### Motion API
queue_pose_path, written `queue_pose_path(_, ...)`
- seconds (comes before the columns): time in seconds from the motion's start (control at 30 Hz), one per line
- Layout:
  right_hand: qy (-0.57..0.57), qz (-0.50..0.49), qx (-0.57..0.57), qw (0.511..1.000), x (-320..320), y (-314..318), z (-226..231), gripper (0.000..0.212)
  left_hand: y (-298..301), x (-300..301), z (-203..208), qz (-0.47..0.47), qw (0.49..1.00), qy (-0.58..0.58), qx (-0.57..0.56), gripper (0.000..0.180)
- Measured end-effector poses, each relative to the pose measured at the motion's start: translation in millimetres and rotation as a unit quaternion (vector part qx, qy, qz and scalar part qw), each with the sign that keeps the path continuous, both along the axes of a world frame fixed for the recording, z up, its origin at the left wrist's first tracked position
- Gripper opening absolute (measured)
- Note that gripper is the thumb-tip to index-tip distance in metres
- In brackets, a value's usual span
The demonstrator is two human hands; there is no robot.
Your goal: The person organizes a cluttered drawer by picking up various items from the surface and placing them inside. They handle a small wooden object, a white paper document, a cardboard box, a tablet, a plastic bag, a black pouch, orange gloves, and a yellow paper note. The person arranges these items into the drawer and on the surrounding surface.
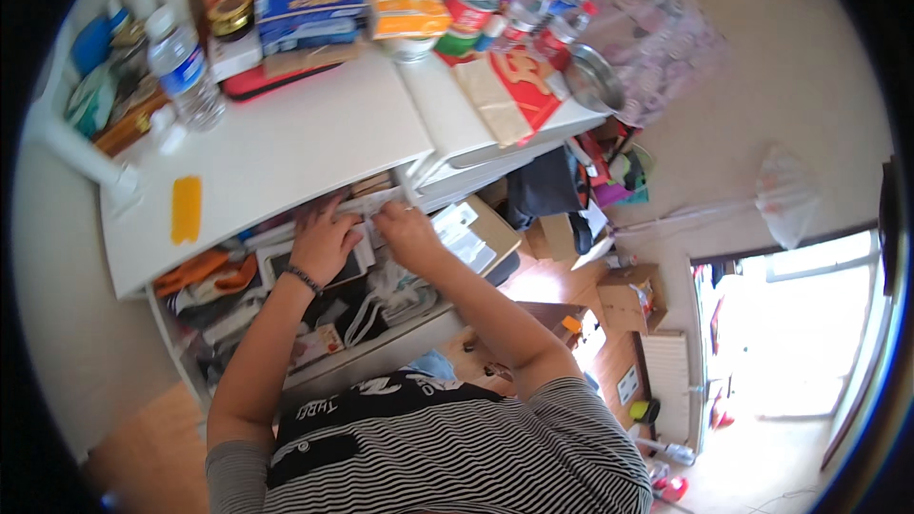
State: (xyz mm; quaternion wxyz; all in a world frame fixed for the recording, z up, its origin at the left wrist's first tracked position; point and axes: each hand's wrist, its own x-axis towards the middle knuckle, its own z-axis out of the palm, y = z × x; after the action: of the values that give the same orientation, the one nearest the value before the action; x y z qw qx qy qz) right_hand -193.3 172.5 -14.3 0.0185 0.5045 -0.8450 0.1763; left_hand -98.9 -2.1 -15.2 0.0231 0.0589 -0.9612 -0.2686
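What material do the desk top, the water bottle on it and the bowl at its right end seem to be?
Desk top: probably painted or laminated board, smooth matte white. Water bottle: clear plastic, see-through with a white cap. Bowl: likely steel, grey and shiny.

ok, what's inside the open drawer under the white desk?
In the drawer: both hands, left and right, on white packets, plus cables and orange items. Lower layers are covered.

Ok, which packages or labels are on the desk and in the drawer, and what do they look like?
Blue box: flat, desk back, white label.
Orange packet: beside the blue box.
Water bottle: clear, blue label, desk left.
Red packet: flat, gold design, desk right.
White package: open drawer, between left hand and right hand.
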Motion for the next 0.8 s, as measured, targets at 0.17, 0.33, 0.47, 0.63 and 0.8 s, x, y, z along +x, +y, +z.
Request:
queue_pose_path(0.17,0.013,-0.020,0.052,0.998,0,3,0,0.016,14,-19,4,-0.022,0.997,-0.015,-0.079,0.034)
queue_pose_path(0.33,0.002,-0.013,0.067,0.998,3,6,-7,0.019,24,-19,4,0.025,0.991,-0.028,-0.130,0.040)
queue_pose_path(0.47,0.057,-0.017,0.083,0.995,7,3,-13,0.022,15,-17,0,0.052,0.992,-0.036,-0.111,0.044)
queue_pose_path(0.63,-0.174,-0.015,-0.090,0.980,-42,35,33,0.018,11,-10,-6,0.032,0.994,-0.050,-0.087,0.040)
queue_pose_path(0.8,0.086,-0.330,-0.077,0.937,-224,134,64,0.022,17,-3,-5,0.063,0.994,-0.032,-0.085,0.038)
